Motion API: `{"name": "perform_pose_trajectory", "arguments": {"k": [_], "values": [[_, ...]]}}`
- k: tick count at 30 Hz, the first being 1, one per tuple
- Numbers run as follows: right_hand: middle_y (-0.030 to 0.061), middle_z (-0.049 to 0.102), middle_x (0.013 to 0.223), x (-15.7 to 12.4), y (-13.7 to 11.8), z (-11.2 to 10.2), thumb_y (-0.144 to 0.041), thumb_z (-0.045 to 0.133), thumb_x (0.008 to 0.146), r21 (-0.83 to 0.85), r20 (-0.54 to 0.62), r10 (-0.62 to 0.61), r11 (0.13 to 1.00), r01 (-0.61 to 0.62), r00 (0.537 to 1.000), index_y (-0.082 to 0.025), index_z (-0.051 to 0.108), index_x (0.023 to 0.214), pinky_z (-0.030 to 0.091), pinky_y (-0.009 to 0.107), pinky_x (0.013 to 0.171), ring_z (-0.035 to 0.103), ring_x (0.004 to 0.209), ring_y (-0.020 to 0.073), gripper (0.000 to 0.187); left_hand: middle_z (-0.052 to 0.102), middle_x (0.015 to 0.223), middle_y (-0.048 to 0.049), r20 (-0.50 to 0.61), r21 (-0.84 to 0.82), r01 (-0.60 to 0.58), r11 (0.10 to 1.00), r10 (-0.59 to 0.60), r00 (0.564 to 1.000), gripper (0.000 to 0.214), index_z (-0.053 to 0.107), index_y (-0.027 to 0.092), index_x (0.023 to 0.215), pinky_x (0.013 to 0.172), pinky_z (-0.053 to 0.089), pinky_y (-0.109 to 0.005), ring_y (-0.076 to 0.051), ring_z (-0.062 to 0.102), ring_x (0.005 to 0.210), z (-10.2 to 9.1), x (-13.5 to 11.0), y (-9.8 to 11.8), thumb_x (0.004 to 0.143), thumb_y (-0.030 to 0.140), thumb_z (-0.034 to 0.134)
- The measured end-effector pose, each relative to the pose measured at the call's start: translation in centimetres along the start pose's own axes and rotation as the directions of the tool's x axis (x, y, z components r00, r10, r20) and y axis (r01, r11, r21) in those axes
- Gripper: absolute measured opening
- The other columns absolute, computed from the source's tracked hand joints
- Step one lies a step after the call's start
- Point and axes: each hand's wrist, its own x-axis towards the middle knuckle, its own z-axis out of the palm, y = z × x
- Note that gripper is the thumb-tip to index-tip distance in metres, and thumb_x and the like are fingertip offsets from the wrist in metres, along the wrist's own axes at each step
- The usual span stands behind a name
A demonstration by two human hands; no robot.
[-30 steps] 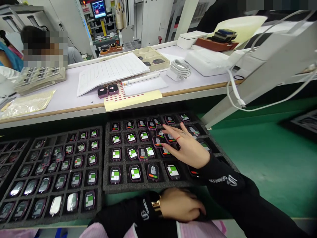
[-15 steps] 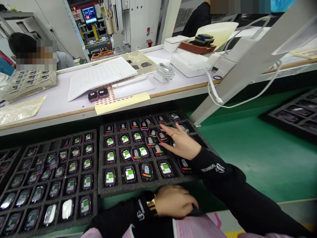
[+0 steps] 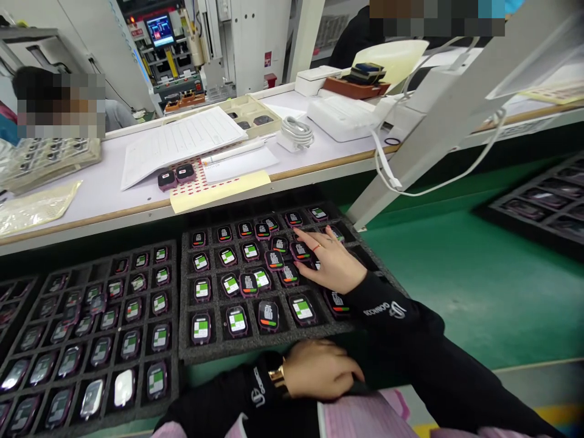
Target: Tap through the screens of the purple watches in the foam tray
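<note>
1. The foam tray spreads beneath the right arm, which slants in from the lower right.
2. The right hand lies palm down, fingers spread; whether they grip anything, I cannot tell.
3. The left hand (gold band at the wrist) curls below the tray; its grip is hidden.
4. One watch sits between right thumb and forefinger.

- Tray, centre: matt, rough foam, seemingly
- Watch, lower centre: smooth, glossy face
- Desk: smooth top, wood-look edge
- Sleeve: matt cloth
- Bracelet, bottom centre: shiny metal
- Floor, right: smooth, faintly glossy
</note>
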Motion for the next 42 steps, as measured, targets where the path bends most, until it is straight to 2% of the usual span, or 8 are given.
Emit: {"name": "perform_pose_trajectory", "arguments": {"k": [4,9,14,22,32,37,40,42], "values": [[0.0184,0.063,0.123,0.1,-0.5,-0.4,-0.030,0.056,0.095,0.033,-0.057,-0.001,0.999,0.002,0.998,-0.017,0.032,0.158,0.037,0.074,0.112,0.062,0.116,0.0390,0.069,0.076,0.100,-0.0028,-0.007,0.003,0.005,1.000,-0.005,1.000,0.028,0.075,0.022,0.114,0.089,0.056,-0.031,-0.021,0.072,0.099,0.1,-0.1,0.0,0.098,0.020,0.053],[0.0060,0.072,0.112,0.1,-2.2,-1.5,-0.017,0.053,0.099,0.259,-0.175,-0.062,0.960,0.107,0.983,-0.029,0.032,0.158,0.027,0.071,0.121,0.065,0.114,0.0300,0.064,0.077,0.100,-0.0028,-0.010,0.002,-0.001,1.000,0.001,1.000,0.027,0.075,0.021,0.114,0.090,0.056,-0.031,-0.021,0.072,0.098,0.2,0.0,-0.1,0.098,0.020,0.053],[0.0029,0.076,0.110,0.1,-3.2,-1.8,-0.008,0.051,0.096,0.341,-0.206,-0.132,0.919,0.197,0.970,-0.029,0.041,0.154,0.025,0.070,0.122,0.066,0.114,0.0277,0.063,0.077,0.100,-0.0029,-0.039,-0.004,0.003,1.000,-0.003,0.999,0.026,0.075,0.022,0.112,0.087,0.056,-0.031,-0.021,0.072,0.097,0.6,0.1,-0.3,0.097,0.021,0.054],[-0.0007,0.077,0.103,0.1,-3.5,-1.5,-0.005,0.052,0.094,0.358,-0.241,-0.168,0.900,0.248,0.956,-0.028,0.045,0.151,0.023,0.064,0.125,0.067,0.110,0.0248,0.062,0.077,0.098,-0.0025,-0.057,0.000,-0.009,1.000,0.009,0.998,0.025,0.076,0.022,0.111,0.088,0.056,-0.031,-0.020,0.073,0.096,0.7,0.0,-0.3,0.096,0.020,0.055],[0.0055,0.071,0.126,-0.5,-3.5,-0.9,-0.009,0.050,0.093,0.359,-0.119,-0.246,0.892,0.273,0.962,-0.024,0.032,0.160,0.016,0.068,0.125,0.057,0.129,0.0280,0.072,0.077,0.096,-0.0027,-0.089,0.002,-0.019,1.000,0.019,0.996,0.024,0.076,0.022,0.110,0.082,0.056,-0.030,-0.020,0.073,0.094,0.9,0.0,-0.4,0.096,0.021,0.056],[0.0062,0.073,0.121,-0.2,-3.6,-0.9,-0.010,0.051,0.099,0.315,-0.139,-0.221,0.915,0.254,0.965,-0.026,0.032,0.159,0.021,0.068,0.124,0.063,0.124,0.0269,0.065,0.077,0.097,-0.0030,-0.080,0.008,-0.019,1.000,0.020,0.997,0.025,0.076,0.021,0.110,0.082,0.056,-0.030,-0.020,0.073,0.093,0.8,0.0,-0.2,0.096,0.020,0.056],[0.0109,0.070,0.127,0.2,-3.4,-0.8,-0.018,0.055,0.103,0.267,-0.174,-0.175,0.939,0.218,0.969,-0.026,0.034,0.157,0.029,0.069,0.121,0.064,0.122,0.0286,0.059,0.077,0.096,-0.0027,-0.074,0.009,-0.023,1.000,0.024,0.997,0.025,0.076,0.021,0.110,0.084,0.056,-0.029,-0.020,0.073,0.094,0.7,0.0,-0.3,0.096,0.021,0.055],[0.0160,0.066,0.133,0.5,-3.0,-0.5,-0.026,0.060,0.103,0.223,-0.120,-0.179,0.954,0.202,0.977,-0.022,0.032,0.158,0.034,0.072,0.117,0.061,0.125,0.0330,0.062,0.077,0.096,-0.0026,-0.071,0.009,-0.023,1.000,0.024,0.997,0.025,0.076,0.021,0.110,0.085,0.056,-0.029,-0.019,0.073,0.094,0.7,0.0,-0.3,0.097,0.021,0.055]]}}
